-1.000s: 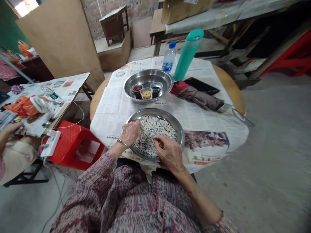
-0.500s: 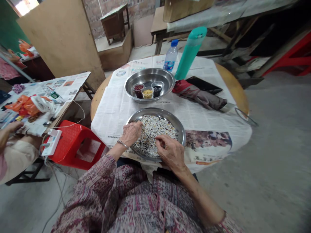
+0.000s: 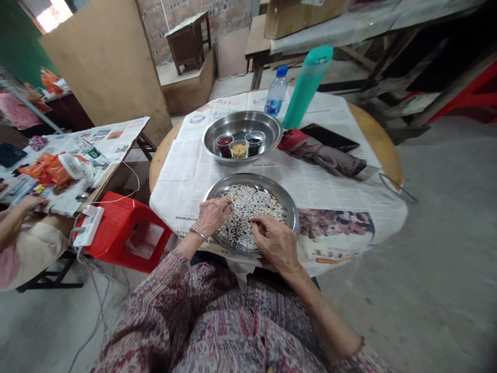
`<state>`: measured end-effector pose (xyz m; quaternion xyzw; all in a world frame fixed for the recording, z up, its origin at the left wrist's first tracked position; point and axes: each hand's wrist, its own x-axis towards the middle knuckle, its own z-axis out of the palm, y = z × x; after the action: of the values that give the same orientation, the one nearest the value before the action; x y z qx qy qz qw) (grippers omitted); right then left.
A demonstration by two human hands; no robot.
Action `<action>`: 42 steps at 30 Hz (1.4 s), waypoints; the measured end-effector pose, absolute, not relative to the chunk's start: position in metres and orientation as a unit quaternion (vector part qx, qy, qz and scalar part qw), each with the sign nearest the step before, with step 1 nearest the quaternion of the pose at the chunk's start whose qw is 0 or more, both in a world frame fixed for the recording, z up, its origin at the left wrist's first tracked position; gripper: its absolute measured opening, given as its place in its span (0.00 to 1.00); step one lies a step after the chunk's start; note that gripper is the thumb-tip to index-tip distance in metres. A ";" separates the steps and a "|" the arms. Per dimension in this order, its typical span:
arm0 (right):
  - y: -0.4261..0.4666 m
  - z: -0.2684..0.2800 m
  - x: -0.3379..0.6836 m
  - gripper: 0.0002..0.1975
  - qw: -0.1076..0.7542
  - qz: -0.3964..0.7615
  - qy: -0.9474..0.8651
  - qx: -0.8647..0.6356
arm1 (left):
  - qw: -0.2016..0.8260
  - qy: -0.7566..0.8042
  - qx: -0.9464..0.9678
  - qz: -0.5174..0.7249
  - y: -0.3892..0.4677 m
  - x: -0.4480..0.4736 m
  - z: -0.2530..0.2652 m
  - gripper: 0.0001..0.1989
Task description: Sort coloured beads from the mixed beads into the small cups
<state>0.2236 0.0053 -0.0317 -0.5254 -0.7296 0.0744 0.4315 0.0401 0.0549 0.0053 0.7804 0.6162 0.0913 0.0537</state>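
A round metal tray (image 3: 292,199) in front of me holds a spread of white grains mixed with dark, yellow and red ones (image 3: 256,202). At its left side is my left hand (image 3: 213,215), fingers curled and pressed together over the grains. My right hand (image 3: 275,241) reaches over the near right rim, thumb and forefinger pinched just above the grains. Whatever either hand pinches is too small to make out. Beyond the tray, a metal basin (image 3: 207,137) contains a cup of red beans (image 3: 224,145), a cup of yellow grains (image 3: 238,149) and a cup of black beans (image 3: 254,144).
Newspaper (image 3: 174,181) covers the round table. Behind the basin stand a water bottle (image 3: 276,93) and a teal bottle (image 3: 308,88); a folded umbrella (image 3: 330,155) lies rightward. A red stool (image 3: 120,228) bears a power strip (image 3: 88,226). A person's hand (image 3: 33,202) rests at the left table.
The view has shifted slightly, moving everything a little to the right in the picture. Both hands stay over the tray in nearly the same pose.
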 end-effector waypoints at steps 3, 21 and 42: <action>0.006 -0.033 0.224 0.09 0.425 0.082 -0.733 -0.525 | 0.057 0.620 0.779 0.078 0.054 0.041 0.007 0.10; 0.005 -0.032 0.225 0.09 0.449 0.137 -0.705 -0.532 | 0.051 0.614 0.782 0.095 0.030 0.037 0.024 0.09; 0.004 -0.032 0.225 0.09 0.432 0.129 -0.715 -0.535 | 0.045 0.677 0.734 -0.042 0.031 0.048 0.029 0.13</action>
<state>0.2252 0.0045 -0.0321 -0.5347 -0.7146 0.1292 0.4321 0.0480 0.0311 0.0293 0.7337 0.6766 -0.0425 0.0448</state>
